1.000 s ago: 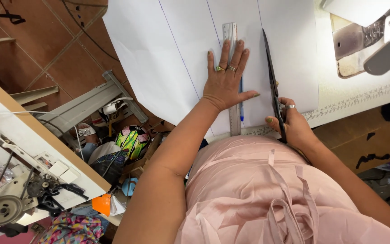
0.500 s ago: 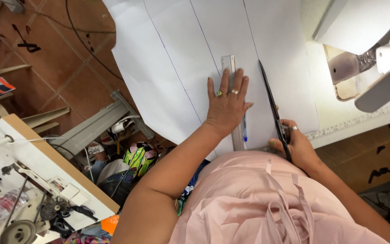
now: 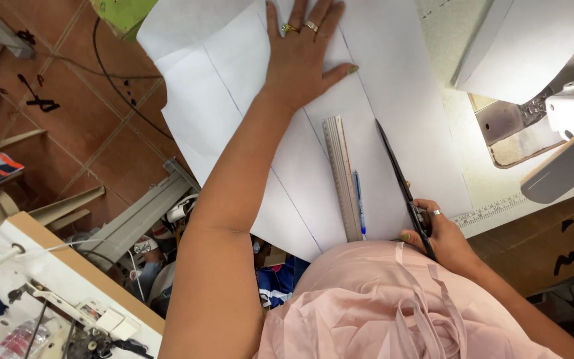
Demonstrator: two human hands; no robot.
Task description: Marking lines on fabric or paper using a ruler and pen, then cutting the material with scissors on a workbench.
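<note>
Bright, even light; sharp, with slight wide-angle distortion.

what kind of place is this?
Likely a small sewing workshop: a sewing machine on the table, the right hand holding scissors at a white paper pattern, with a ruler lying on it.

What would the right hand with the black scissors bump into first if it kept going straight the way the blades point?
Only the white paper sheet: the right hand aims the long black scissors up along it, and nothing else shows before the picture's top edge.
</note>
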